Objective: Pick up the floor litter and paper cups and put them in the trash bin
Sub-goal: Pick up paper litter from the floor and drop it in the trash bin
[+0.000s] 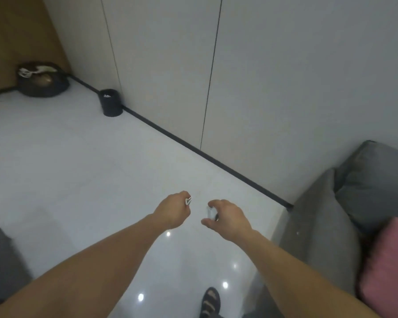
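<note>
Pale floor [78,157] lies open up to bin [110,103] against baseboard [193,150].

two hands [174,211] [228,218], one cup [210,212], one paper scrap [188,200], one bin [110,104], one black bag [43,87]

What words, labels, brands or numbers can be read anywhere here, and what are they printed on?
No text can be read anywhere in this view.
Folded paper scrap pinched in the left hand: too small and blurred to show any print.
Paper cup held in the right hand: white, no lettering visible.
Black trash bin by the wall: no label visible.
</note>
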The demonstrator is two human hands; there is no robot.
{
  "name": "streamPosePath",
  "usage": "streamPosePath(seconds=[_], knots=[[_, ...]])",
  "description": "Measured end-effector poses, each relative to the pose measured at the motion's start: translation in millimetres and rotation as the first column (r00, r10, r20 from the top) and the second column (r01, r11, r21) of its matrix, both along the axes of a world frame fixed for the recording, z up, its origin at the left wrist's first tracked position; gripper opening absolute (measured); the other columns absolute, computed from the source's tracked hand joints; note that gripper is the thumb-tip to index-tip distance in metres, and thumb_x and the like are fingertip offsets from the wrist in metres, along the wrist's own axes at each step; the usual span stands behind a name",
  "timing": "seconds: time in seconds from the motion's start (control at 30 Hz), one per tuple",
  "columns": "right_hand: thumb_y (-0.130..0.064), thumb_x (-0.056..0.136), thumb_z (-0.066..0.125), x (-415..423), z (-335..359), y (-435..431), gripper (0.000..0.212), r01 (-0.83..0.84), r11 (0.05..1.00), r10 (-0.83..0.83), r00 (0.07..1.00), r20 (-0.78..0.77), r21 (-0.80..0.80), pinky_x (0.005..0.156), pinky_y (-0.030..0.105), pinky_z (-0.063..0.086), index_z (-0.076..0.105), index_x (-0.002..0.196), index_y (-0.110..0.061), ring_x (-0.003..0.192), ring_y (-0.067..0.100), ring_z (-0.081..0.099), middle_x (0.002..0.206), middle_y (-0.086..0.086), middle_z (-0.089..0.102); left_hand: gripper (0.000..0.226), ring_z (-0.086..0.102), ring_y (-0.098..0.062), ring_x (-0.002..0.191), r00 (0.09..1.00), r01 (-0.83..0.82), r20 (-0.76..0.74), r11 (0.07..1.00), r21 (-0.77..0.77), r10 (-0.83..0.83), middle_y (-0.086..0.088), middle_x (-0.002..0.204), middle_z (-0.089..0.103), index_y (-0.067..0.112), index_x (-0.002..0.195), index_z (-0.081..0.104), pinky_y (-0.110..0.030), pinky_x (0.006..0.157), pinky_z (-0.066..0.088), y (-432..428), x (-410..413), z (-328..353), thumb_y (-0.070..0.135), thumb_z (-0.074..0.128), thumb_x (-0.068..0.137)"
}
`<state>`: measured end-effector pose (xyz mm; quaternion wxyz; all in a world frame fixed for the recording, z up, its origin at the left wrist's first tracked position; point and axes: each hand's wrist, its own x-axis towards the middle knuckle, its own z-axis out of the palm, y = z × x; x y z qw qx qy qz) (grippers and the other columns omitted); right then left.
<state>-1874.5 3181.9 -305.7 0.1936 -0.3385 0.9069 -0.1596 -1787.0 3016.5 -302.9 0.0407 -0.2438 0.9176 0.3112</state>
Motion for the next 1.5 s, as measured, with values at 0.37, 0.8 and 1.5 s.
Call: streamPosePath(seconds=[0.37,0.8,1.5], knots=[[-0.052,0.082,0.066,-124.4,12.9,-183.3,0.059,-0.318,0.948,0.318,0.948,-0.006,-0.016,0.080,0.026,0.042,0.051,0.133,-0.025,0.101,0.020,0.058,0.122,-0.001,0.056,0.024,0.061,-0.029,0.090,0.941,-0.336,0.018,0.941,-0.037,0.337,-0.010,0.103,0.065,0.015,0.116,0.055,-0.031,0.070,0.046,-142.7,-58.8,10.8,0.019,0.045,0.094],[-0.050,0.083,0.067,-196.8,9.2,-452.9,0.057,-0.409,0.912,0.409,0.912,-0.038,-0.006,0.078,0.024,0.038,0.051,0.132,-0.024,0.104,0.020,0.056,0.122,-0.001,0.056,0.024,0.061,-0.030,0.092,0.908,-0.417,0.027,0.908,-0.043,0.418,-0.010,0.105,0.065,0.014,0.116,0.055,-0.033,0.075,0.049,-397.4,-117.8,5.3,0.018,0.046,0.094],[-0.050,0.084,0.064,-368.8,14.9,-858.8,0.058,-0.567,0.824,0.566,0.823,-0.050,0.002,0.090,0.029,0.043,0.048,0.135,-0.027,0.112,0.021,0.054,0.127,-0.002,0.053,0.023,0.060,-0.029,0.091,0.848,-0.521,0.029,0.842,-0.138,0.530,-0.009,0.105,0.063,0.014,0.115,0.054,-0.032,0.074,0.047,-779.0,-283.3,34.5,0.020,0.042,0.096]])
